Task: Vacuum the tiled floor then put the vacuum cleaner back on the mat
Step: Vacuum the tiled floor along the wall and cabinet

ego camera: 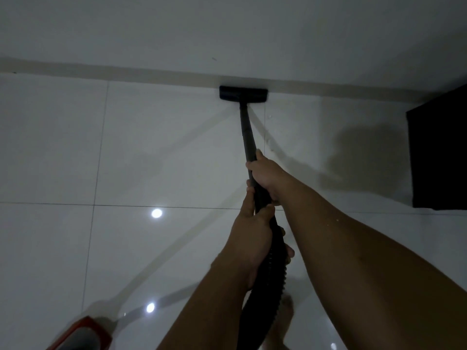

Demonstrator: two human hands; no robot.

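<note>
Both-handed grip on the vacuum. Right hand [262,176] wraps the black wand [246,132] further out, fingers curled round it, thumb lying along the top. Left hand [252,231] sits just behind, touching the right, fingers curled round the spot where the wand meets the ribbed hose [274,271]. Hose drops between the forearms toward the bottom edge. Floor head [243,92] is flat on the glossy white tiled floor [151,147], pressed up against the pale skirting board [126,73] at the foot of the wall [227,29]. Red and grey thing [80,335] at bottom left, partly cropped, can't tell what. Dark cabinet [439,157] at right, well apart from the floor head. Two light reflections on the tiles.
</note>
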